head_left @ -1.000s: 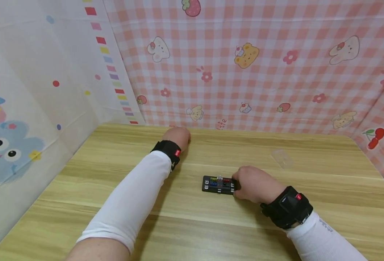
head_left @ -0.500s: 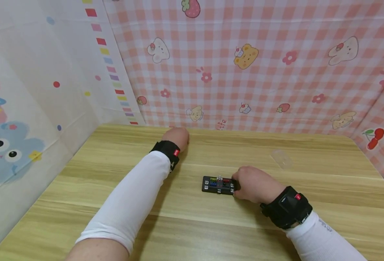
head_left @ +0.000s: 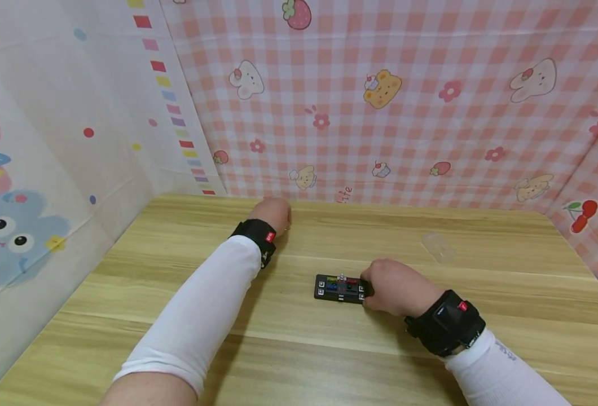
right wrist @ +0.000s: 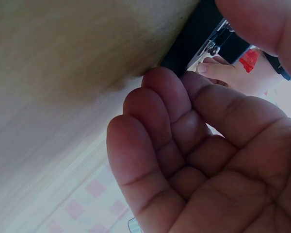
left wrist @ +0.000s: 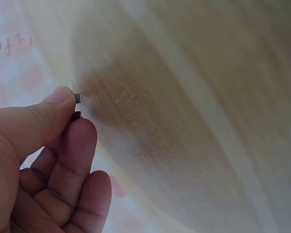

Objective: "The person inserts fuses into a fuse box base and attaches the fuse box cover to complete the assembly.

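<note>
A black fuse block (head_left: 341, 296) with yellow, red and blue fuses and metal terminals lies on the wooden table. My right hand (head_left: 398, 287) grips its right end; in the right wrist view the thumb is on the black block (right wrist: 196, 36), with the other fingers curled below. Farther back and to the left, my left hand (head_left: 272, 216) is near the table's back edge. Its thumb and fingers pinch a small blade fuse (left wrist: 78, 98), in the left wrist view. Two flat metal prongs stick out of that pinch, and the fuse's body is hidden by the fingers.
On the table behind my right hand lies a clear plastic cover (head_left: 438, 248). A pink checked cloth (head_left: 380, 124) hangs along the back edge, and a white printed cloth (head_left: 65, 169) closes off the left side.
My left hand has shifted slightly left, turning a little at the wrist. My right hand and the fuse block have stayed in place.
</note>
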